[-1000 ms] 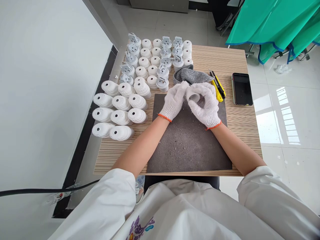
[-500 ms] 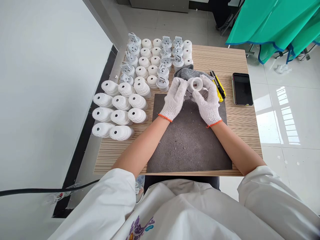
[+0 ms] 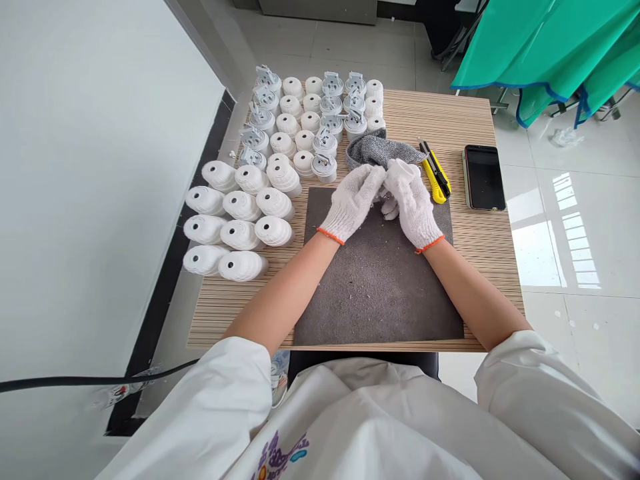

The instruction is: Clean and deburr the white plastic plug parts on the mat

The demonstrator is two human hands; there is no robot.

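Both my hands wear white knit gloves and meet over the far edge of a dark grey mat. My left hand and my right hand close together around a small white plastic part, which the fingers hide almost entirely. Just beyond the hands lies a grey cloth. Several white ribbed plastic housings lie in rows to the left of the mat.
Several smaller white caps and socket parts stand in rows at the table's far left. A yellow utility knife and a black phone lie to the right. The wooden table ends close to a white wall on the left.
The white part was held up with its round opening showing; now both hands have turned and closed over it, lower and nearer the mat.
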